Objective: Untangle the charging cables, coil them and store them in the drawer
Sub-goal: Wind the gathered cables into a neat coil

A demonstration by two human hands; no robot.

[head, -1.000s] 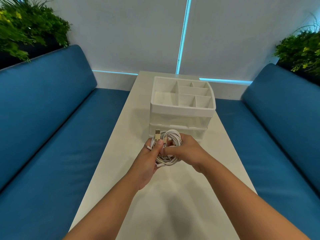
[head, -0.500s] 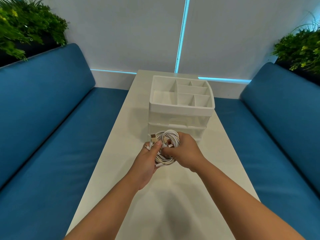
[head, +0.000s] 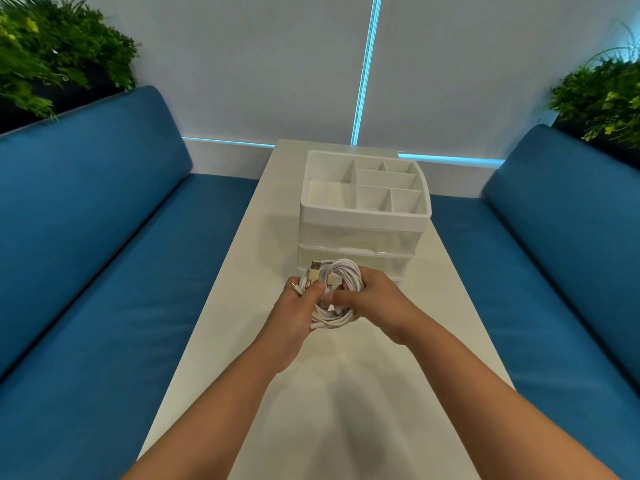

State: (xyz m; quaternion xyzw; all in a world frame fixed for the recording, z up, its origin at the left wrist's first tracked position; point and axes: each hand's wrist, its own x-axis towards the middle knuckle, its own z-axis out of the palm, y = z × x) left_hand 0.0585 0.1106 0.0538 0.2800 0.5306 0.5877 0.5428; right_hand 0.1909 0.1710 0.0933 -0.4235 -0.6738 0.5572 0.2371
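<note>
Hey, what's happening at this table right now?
A person holds a bundle of white charging cables above the white table, left hand and right hand both gripping it. Just behind stands a white drawer organizer, its drawers shut, so nothing is stored yet.

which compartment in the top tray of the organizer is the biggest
The leftmost compartment: it runs the tray's full depth from front to back, while the five to its right are smaller divided cells.
</note>
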